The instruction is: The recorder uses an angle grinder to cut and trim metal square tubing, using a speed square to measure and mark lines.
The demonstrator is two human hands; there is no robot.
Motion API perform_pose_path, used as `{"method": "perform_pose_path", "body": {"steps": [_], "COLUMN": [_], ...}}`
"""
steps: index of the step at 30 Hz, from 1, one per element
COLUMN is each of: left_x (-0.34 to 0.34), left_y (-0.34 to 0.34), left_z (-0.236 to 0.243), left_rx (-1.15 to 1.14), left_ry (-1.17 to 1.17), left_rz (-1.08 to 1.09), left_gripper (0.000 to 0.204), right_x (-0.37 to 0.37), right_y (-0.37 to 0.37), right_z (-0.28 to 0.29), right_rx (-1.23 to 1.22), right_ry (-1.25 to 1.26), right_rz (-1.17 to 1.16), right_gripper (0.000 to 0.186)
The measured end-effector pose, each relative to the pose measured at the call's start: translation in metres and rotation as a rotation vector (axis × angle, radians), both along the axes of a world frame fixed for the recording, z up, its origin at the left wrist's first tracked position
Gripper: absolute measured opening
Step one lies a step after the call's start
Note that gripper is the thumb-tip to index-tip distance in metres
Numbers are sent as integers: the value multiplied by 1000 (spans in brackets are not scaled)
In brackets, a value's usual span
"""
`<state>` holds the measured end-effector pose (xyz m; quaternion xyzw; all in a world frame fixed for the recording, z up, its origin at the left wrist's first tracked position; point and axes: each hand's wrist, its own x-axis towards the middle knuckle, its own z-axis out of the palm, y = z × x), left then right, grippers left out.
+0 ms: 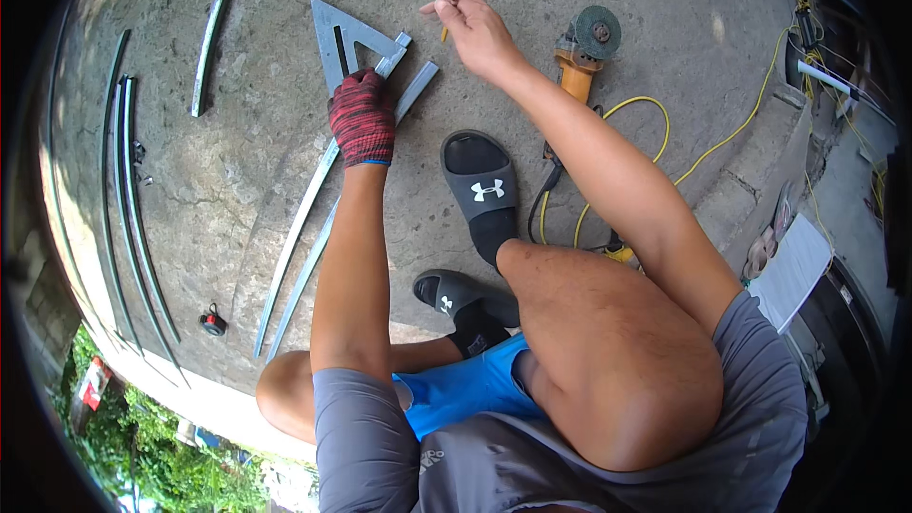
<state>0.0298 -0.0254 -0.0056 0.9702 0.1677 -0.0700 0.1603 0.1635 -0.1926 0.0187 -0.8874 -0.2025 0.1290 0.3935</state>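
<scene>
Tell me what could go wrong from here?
The square might shift against the bar if the left hand loosens. The right hand, without a glove, could get scratched on a metal edge. The yellow cord loops near one sandal and might snag it.

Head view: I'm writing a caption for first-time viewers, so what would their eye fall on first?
Probably the red-and-black knit glove on the left hand, at upper middle, curled over a silver speed square and a metal bar. Next would likely come the yellow angle grinder lying on the concrete, right of the bare right hand, which holds a thin yellow stick.
</scene>
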Motion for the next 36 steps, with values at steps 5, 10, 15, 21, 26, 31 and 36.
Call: {"method": "perform_pose_path", "body": {"steps": [5,10,15,21,26,31,36], "left_x": [-6,-4,-11,-8,-6,-8,-8], "left_y": [1,-1,2,1,-1,3,1], "left_z": [-3,-7,-12,-12,-8,-10,-7], "left_rx": [-54,-78,-82,-115,-95,-95,-95], "left_ry": [-99,-122,-157,-151,-137,-158,-131], "left_rz": [-3,-7,-11,-3,28,1,18], "left_gripper": [20,20,20,18,16,18,19], "right_x": [8,4,-11,-10,-13,-18,-17], "right_y": [10,11,16,17,15,3,5], "right_z": [8,-8,6,12,8,5,23], "right_rx": [249,300,131,85,79,114,55], "right_ry": [370,231,211,148,154,103,209], "right_rz": [-118,-81,42,109,146,160,90], "right_gripper": [30,23,23,24,23,23,22]}}
